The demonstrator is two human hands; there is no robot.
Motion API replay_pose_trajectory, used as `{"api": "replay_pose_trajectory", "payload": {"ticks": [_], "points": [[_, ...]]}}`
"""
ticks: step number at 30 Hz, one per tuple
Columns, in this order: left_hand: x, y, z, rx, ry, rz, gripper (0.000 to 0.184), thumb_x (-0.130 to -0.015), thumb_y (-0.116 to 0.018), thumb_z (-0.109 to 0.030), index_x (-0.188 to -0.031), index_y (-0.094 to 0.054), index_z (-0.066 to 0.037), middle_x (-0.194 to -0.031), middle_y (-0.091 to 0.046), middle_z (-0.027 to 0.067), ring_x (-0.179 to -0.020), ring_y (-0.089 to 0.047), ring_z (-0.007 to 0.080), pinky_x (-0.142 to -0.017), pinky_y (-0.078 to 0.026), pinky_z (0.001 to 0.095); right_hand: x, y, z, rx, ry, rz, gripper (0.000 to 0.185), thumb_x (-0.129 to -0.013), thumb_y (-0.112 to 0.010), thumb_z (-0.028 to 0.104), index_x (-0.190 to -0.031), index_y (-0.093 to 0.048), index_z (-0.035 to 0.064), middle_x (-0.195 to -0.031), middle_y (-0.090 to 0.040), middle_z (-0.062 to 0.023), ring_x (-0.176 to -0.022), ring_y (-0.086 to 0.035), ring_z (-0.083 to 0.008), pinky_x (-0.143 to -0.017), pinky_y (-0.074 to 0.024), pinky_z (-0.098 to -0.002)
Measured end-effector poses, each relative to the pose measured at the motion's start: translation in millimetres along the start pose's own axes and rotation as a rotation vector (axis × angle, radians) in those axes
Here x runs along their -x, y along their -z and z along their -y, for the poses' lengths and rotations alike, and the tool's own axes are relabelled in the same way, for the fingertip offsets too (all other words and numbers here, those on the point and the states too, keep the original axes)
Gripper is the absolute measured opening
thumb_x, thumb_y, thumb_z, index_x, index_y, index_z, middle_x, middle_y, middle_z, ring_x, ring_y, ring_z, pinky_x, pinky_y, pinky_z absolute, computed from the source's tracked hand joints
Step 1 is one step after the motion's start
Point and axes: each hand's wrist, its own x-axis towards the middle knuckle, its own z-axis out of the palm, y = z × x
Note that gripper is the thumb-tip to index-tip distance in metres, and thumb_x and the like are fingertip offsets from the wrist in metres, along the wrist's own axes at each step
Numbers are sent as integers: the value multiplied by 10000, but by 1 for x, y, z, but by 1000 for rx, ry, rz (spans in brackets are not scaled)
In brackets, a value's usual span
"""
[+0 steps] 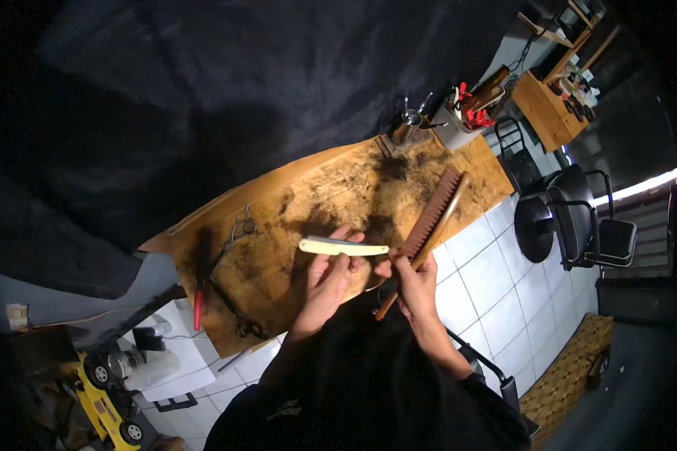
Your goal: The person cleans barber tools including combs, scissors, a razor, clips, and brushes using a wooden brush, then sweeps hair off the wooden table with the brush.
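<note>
Across the fingers of my left hand (pixel 329 279) lies a cream-handled razor (pixel 344 247), held with the thumb against its lower edge. My right hand (pixel 417 284) is closed around a brown brush (pixel 432 213) with a row of dark reddish bristles; its wooden handle end shows below the hand. The right fingertips are close to the right end of the razor. Both hands are above the near edge of a wooden table (pixel 308 192) strewn with dark hair.
Scissors (pixel 242 228), a red-handled tool (pixel 198 308) and other scissors (pixel 248 328) lie at the table's left. A metal cup (pixel 408 129) and a white container (pixel 454 129) of tools stand at the far right end. Black chairs (pixel 579 214) stand beyond; a yellow toy truck (pixel 101 402) is lower left.
</note>
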Motion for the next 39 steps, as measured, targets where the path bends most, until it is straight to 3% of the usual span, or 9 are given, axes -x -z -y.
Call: {"api": "replay_pose_trajectory", "payload": {"ticks": [3,5,7,9,10,19,26,34,39], "points": [[-7,8,2,17,-22,-38,414,-1009,-448,-149,-1389,-380,4,-1397,-445,128,-1157,-515,169,-972,-416,313,6,16,29,340,-166,206,246,-883,-676,152,-1034,-548,5,-842,-631,-54,-688,-652,-165,-609,-552,-273],[-10,15,-4,54,44,-27,440,-1018,-438,-248,-1396,-388,-29,-1356,-472,88,-1169,-514,173,-965,-421,305,0,39,29,583,174,476,362,-835,-732,223,-1077,-561,15,-852,-650,-65,-672,-656,-172,-594,-538,-287],[-13,25,-2,-650,-17,-6,472,-1010,-451,-305,-1398,-389,-44,-1262,-509,65,-1098,-530,161,-907,-450,297,-1,47,33,714,449,721,567,-758,-794,366,-1159,-569,35,-880,-676,-119,-659,-668,-197,-563,-512,-309],[-10,11,-20,-47,226,-16,486,-1000,-452,-382,-1362,-438,-59,-1108,-530,20,-920,-541,124,-768,-480,264,11,40,51,881,351,803,538,-779,-756,434,-1138,-622,57,-778,-681,-130,-604,-663,-216,-535,-503,-310],[-6,-7,-27,-213,281,-189,451,-1005,-436,-388,-1272,-503,-31,-1011,-554,17,-807,-530,112,-701,-469,241,14,31,61,953,324,841,523,-779,-746,457,-1115,-651,67,-739,-682,-119,-574,-657,-228,-527,-504,-316],[3,-8,-34,-125,431,112,374,-1030,-372,-331,-1106,-523,2,-709,-482,38,-618,-389,84,-564,-343,216,-34,42,52,1127,493,-46,403,-807,-740,347,-1008,-668,6,-795,-679,-162,-703,-678,-271,-619,-503,-344],[-11,-10,-34,-103,430,-117,349,-982,-519,-334,-1138,-577,-28,-916,-585,16,-798,-549,86,-643,-471,224,2,41,55,919,483,789,415,-753,-786,356,-1055,-696,87,-829,-709,-126,-648,-678,-259,-598,-521,-310],[-7,2,-53,-193,500,-35,316,-964,-552,-180,-1247,-528,-42,-1098,-600,50,-1005,-584,144,-764,-547,343,-33,51,56,1053,505,-89,451,-763,-780,294,-1036,-677,-49,-758,-654,-195,-678,-648,-262,-650,-495,-353],[-3,-4,-38,-211,320,-232,257,-943,-585,-126,-1177,-554,-24,-1028,-607,66,-922,-604,138,-701,-544,297,-10,46,62,809,462,456,438,-726,-822,268,-1041,-691,-8,-928,-717,-134,-790,-701,-250,-721,-536,-307]]}}
